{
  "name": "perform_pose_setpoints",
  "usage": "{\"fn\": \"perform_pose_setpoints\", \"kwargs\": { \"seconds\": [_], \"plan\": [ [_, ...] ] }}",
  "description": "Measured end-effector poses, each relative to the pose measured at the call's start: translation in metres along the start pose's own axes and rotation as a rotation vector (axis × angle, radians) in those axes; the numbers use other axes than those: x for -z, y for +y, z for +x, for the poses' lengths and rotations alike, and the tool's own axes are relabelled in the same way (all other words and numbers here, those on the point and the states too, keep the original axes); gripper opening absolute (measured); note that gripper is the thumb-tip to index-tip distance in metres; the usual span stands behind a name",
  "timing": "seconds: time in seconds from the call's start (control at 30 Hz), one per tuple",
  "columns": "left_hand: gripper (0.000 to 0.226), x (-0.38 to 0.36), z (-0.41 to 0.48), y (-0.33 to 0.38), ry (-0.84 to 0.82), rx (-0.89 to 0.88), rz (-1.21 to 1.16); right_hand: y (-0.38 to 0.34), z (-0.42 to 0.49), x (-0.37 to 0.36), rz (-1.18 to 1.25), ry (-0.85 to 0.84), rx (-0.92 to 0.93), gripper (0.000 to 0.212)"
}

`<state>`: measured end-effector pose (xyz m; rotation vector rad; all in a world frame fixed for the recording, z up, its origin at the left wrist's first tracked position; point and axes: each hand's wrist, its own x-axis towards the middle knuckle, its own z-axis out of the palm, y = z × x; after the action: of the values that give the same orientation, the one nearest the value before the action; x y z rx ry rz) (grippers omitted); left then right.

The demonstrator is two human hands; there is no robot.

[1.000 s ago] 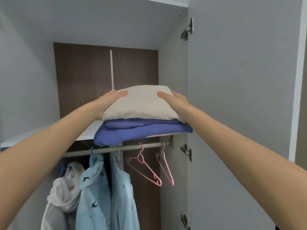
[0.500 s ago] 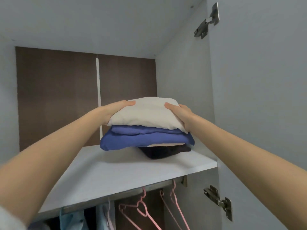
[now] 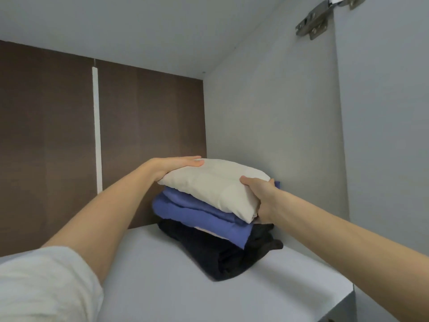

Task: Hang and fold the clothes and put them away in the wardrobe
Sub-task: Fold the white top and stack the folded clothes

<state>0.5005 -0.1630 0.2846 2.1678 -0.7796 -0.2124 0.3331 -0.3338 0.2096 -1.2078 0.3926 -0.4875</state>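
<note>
— While both arms reach into the wardrobe, where is the pile?

— On the white upper shelf, pushed toward its right end, close to the grey side wall. Three folded pieces show: a cream folded garment on top, a blue folded garment under it, and a black folded garment at the bottom, lying on the shelf. A thin pale edge shows between the blue and the black one; I cannot tell what it belongs to.

— And the left hand?

— The left hand lies flat on the far left corner of the cream piece, fingers stretched out and together, palm down. Its grip is spread, pressing rather than pinching.

— The right?

— The right hand wraps the near right edge of the cream piece, thumb on top, the other fingers tucked underneath out of sight. That grip is pinched on the cream fabric.

— Anything else nearby?

— A brown back panel with a pale vertical strip, a metal hinge at the top right, and a light sleeve on the left arm.
</note>
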Motion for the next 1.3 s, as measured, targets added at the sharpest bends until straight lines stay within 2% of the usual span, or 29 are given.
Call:
{"fn": "perform_pose_setpoints", "kwargs": {
  "seconds": [0.13,0.3,0.4,0.47,0.53,0.6,0.63,0.7,0.73,0.77,0.83,0.93,1.0,1.17,1.3],
  "plan": [
    [0.073,-0.004,0.031,-0.005,-0.071,-0.088,0.028,0.006,0.006,-0.002,0.026,0.005,-0.076,0.076],
    [0.081,-0.018,0.059,-0.026,-0.078,-0.138,0.007,0.012,0.009,-0.004,0.041,0.000,-0.109,0.070],
    [0.055,-0.036,0.072,-0.048,0.000,-0.137,0.055,0.013,0.003,0.001,-0.051,-0.093,-0.153,0.058],
    [0.035,-0.045,0.077,-0.053,0.133,-0.175,0.040,0.010,-0.005,0.009,-0.175,-0.169,-0.144,0.052],
    [0.024,-0.045,0.073,-0.048,0.288,-0.233,0.134,0.006,-0.013,0.019,-0.375,-0.194,-0.113,0.059],
    [0.024,-0.042,0.063,-0.038,0.387,-0.248,0.333,0.002,-0.023,0.025,-0.758,-0.139,-0.027,0.068],
    [0.027,-0.041,0.057,-0.033,0.388,-0.235,0.399,0.000,-0.025,0.028,-1.019,-0.075,0.082,0.068],
    [0.031,-0.041,0.045,-0.025,0.323,-0.197,0.464,-0.005,-0.022,0.030,-1.549,0.132,0.435,0.061],
    [0.031,-0.043,0.039,-0.022,0.298,-0.187,0.498,-0.006,-0.020,0.029,-1.705,0.233,0.622,0.055],
    [0.033,-0.047,0.034,-0.020,0.288,-0.176,0.542,-0.008,-0.019,0.026,-1.757,0.286,0.776,0.048],
    [0.038,-0.055,0.023,-0.017,0.311,-0.132,0.634,-0.005,-0.014,0.019,-1.684,0.232,0.952,0.039],
    [0.043,-0.063,0.013,-0.016,0.372,-0.026,0.713,0.009,0.000,0.007,-1.557,0.036,0.973,0.038],
    [0.046,-0.065,0.008,-0.022,0.371,0.020,0.710,0.020,0.008,0.001,-1.537,-0.028,0.976,0.039],
    [0.051,-0.082,-0.001,-0.062,0.391,-0.161,0.645,0.041,0.021,-0.003,-1.655,-0.016,0.974,0.041],
    [0.051,-0.088,-0.009,-0.057,0.385,-0.137,0.615,0.040,0.017,-0.002,-1.588,-0.051,0.906,0.042]
  ]
}}
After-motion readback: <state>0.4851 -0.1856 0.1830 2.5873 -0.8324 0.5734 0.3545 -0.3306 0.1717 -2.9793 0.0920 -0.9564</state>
